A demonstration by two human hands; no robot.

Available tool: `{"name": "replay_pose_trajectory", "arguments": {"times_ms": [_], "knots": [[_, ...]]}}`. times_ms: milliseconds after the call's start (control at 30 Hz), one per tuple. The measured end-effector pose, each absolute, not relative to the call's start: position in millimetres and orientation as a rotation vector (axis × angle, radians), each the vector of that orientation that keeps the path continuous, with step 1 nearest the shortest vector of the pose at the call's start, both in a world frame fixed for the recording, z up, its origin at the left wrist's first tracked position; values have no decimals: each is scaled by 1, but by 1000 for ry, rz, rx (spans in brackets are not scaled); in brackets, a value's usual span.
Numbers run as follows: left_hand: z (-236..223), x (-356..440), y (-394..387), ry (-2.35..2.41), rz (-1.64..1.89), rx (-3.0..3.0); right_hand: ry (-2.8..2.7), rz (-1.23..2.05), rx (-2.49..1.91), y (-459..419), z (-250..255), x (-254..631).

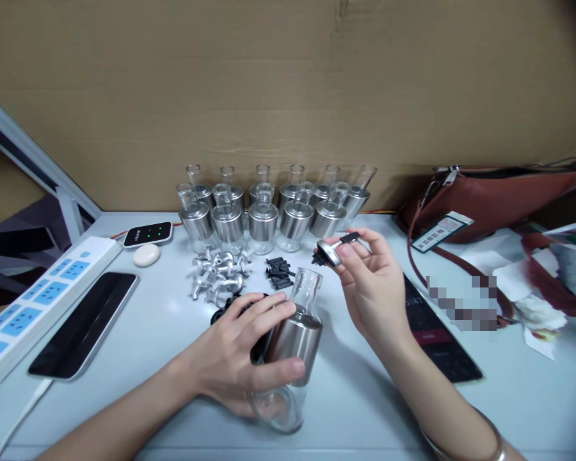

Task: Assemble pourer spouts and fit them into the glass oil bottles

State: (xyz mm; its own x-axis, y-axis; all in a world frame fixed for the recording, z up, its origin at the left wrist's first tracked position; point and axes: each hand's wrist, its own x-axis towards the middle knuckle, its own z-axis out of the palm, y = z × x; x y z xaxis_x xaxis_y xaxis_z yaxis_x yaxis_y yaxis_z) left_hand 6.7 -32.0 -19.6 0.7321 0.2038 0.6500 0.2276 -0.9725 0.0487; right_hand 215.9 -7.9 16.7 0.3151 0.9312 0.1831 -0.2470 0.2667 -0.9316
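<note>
My left hand [249, 358] is wrapped round a glass bottle [295, 342] with a brushed metal sleeve, tilted slightly on the table. Its narrow open neck points up. Between the fingertips of my right hand [372, 282] is a metal pour spout [335, 251] with a black ribbed stopper and a black tip, held above and right of the neck, apart from it. Beyond the left hand lie a heap of silver spout parts [219, 272] and a small pile of black plastic pieces [279, 273]. Black round parts [225, 309] are partly hidden behind the left hand.
Two rows of sleeved bottles [262, 221] stand at the back against cardboard [269, 96]. At left are a power strip [48, 301], a phone [84, 326], a small device [148, 235] and a white round case [146, 255]. A dark tablet [441, 346] and brown bag [499, 205] lie right.
</note>
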Motion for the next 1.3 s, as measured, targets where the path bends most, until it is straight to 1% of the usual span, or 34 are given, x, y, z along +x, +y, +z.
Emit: {"name": "replay_pose_trajectory", "arguments": {"times_ms": [300, 400, 567, 900, 1300], "knots": [[-20, 8, -35, -364, -1138, -2870, -1141, 930, -928, -12, 13, 217], [-20, 8, -36, -364, -1188, -2865, -1246, 969, -853, -14, 13, 218], [-18, 6, -34, -407, -1175, -2801, -1463, 1022, -769, -19, 9, 214], [-19, 7, -32, -442, -1150, -2790, -1156, 1247, -818, -16, 15, 212], [-22, 6, -33, -355, -1169, -2834, -1103, 1246, -811, -12, 12, 213]]}}
